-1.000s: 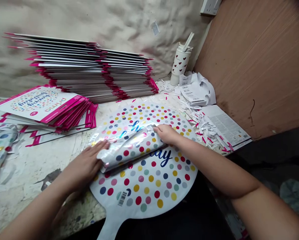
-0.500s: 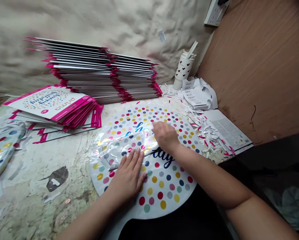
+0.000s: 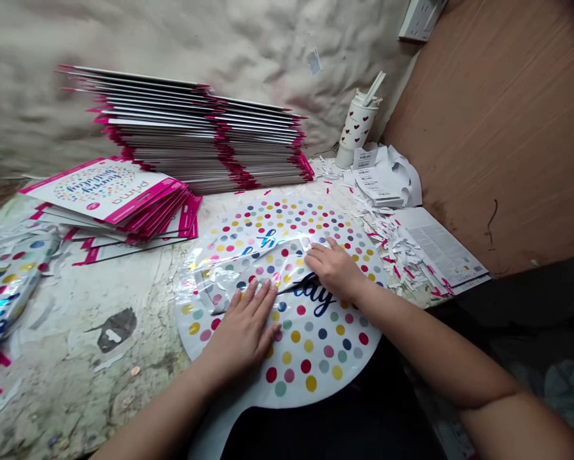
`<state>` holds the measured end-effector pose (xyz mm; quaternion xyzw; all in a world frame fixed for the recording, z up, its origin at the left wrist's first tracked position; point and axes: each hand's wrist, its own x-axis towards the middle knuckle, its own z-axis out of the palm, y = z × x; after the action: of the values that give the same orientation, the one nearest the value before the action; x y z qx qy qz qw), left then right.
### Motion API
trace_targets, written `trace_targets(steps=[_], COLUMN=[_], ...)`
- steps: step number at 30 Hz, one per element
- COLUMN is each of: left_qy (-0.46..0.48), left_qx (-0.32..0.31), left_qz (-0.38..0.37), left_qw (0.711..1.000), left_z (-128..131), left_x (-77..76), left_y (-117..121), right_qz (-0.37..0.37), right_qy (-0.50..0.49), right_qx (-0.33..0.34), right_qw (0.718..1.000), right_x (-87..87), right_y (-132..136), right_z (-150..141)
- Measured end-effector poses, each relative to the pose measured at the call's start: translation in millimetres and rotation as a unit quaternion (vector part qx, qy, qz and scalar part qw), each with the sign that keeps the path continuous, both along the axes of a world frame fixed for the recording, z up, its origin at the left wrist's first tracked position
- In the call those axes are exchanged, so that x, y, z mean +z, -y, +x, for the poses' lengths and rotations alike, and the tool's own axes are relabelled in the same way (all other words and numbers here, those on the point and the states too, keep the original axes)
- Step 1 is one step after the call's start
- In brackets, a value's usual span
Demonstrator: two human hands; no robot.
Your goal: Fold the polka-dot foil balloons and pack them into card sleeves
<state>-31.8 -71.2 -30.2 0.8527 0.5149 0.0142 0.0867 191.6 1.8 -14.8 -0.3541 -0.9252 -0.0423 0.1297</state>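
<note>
"What's on that worn, stained table point(image 3: 160, 300)?"
"A round dotted foil sheet point(image 3: 310, 358), hanging over the front edge. Behind it, a tall stack of pink-edged cards point(image 3: 181, 140), with a fanned pile point(image 3: 105, 191) beside."
"And to the right?"
"A heart-print tumbler point(image 3: 358, 128), white labels point(image 3: 381, 182), paper scraps point(image 3: 404, 252), a printed card point(image 3: 447, 252). More dotted foil point(image 3: 16, 271) lies far left."

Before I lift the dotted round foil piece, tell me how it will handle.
The dotted round foil piece looks thin where it folds over, so it will probably flop. Its glossy highlights suggest it could be slippery. Lying almost flat, it seems unlikely to roll.
</note>
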Motion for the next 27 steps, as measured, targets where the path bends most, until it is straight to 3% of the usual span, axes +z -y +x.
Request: trace_targets(steps=[3,5,6,9,11,14,16,18,22,24,27], left_qy=[0.008,0.011,0.017,0.066,0.095,0.091,0.080,0.091,0.159,0.203,0.256], left_qx=[0.054,0.071,0.060,-0.015,-0.072,-0.156,-0.198,-0.209,-0.154,-0.077,0.090], left_qz=[0.029,0.043,0.042,0.025,0.010,-0.022,-0.022,0.015,0.079,0.032,-0.110], left_qw=[0.998,0.996,0.997,0.997,0.993,0.983,0.977,0.974,0.972,0.976,0.956], left_z=[2,0,-1,-6,-6,-3,-3,-6,-12,-12,-6], left_x=[3.1,3.3,2.6,-0.5,-1.8,-0.6,0.6,0.2,-1.5,2.5,16.7], left_y=[-5,-9,-10,-12,-13,-14,-13,-9,5,7,-2], right_qz=[0.096,0.096,0.068,-0.081,-0.141,-0.132,-0.126,-0.129,-0.158,-0.232,-0.378], right_qy=[-0.079,-0.148,-0.181,-0.226,-0.205,-0.124,-0.070,-0.051,-0.074,-0.113,-0.184], right_qx=[0.106,0.150,0.126,-0.054,-0.086,0.046,0.153,0.210,0.160,0.107,-0.017], right_qw=[0.986,0.973,0.973,0.969,0.965,0.982,0.978,0.968,0.971,0.960,0.907], right_x=[6.9,8.0,5.9,-9.1,-18.8,-22.6,-20.2,-18.0,-18.3,-17.4,-11.0], right_y=[18,29,32,30,26,24,26,29,30,27,15], right_z=[-4,-1,3,21,29,31,29,29,33,33,23])
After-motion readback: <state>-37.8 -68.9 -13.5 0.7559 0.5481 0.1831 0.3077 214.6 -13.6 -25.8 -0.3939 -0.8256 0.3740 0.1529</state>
